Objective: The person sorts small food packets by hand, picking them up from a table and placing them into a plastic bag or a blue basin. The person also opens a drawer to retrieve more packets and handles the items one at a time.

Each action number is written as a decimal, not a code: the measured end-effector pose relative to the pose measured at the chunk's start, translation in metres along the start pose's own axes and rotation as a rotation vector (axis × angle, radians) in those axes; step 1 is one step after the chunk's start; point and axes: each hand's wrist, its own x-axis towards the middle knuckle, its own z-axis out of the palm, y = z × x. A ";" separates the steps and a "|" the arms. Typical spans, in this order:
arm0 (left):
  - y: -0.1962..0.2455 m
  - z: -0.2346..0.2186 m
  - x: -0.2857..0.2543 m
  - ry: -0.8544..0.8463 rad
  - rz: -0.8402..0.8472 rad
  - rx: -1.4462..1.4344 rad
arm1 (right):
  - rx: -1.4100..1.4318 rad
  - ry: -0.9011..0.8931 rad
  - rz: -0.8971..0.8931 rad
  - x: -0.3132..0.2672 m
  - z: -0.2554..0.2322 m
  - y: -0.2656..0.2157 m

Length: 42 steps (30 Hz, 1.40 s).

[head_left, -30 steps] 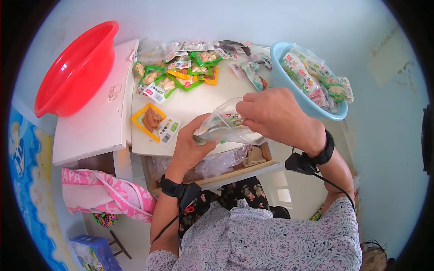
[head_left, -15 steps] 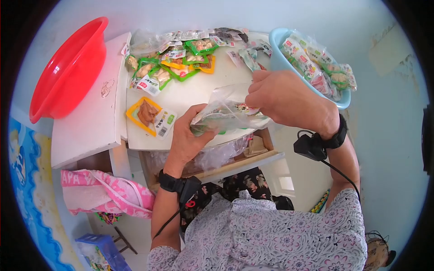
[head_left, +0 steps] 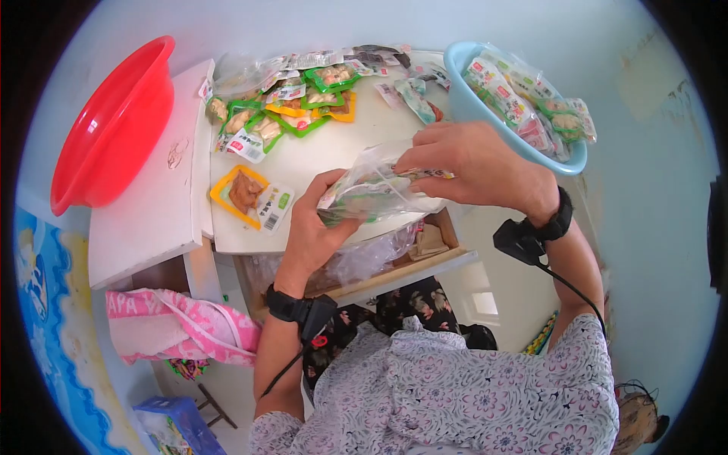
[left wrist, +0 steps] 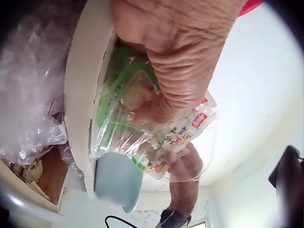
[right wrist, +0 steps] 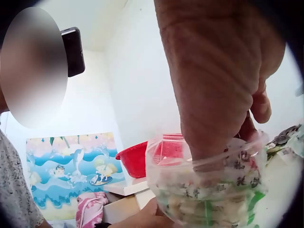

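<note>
My left hand (head_left: 309, 235) grips a clear plastic bag (head_left: 362, 176) from below and the side, thumb in front, over the near edge of the white table. Inside the bag are several green-edged snack packets (left wrist: 183, 133) with white printed ends. At the bag's open mouth my right hand (head_left: 485, 163) has its fingers down inside, pinching the white end of a packet; the fingertips are partly hidden by plastic. A yellow-edged snack packet (head_left: 246, 197) lies left of my left hand.
Behind, green- and yellow-edged packets (head_left: 303, 98) lie heaped on the table. A light blue basin (head_left: 506, 144) full of packets stands at right, a red basin (head_left: 114, 129) at left. Below the tabletop, an open drawer (head_left: 409, 269) holds clear plastic bags.
My right hand has gone from pinching the bag's rim to reaching its fingers into the mouth, onto a packet's end. My left hand keeps its hold on the bag.
</note>
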 end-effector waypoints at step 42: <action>0.004 0.005 -0.008 0.112 -0.008 -0.095 | 0.411 0.302 -0.053 -0.027 0.020 0.006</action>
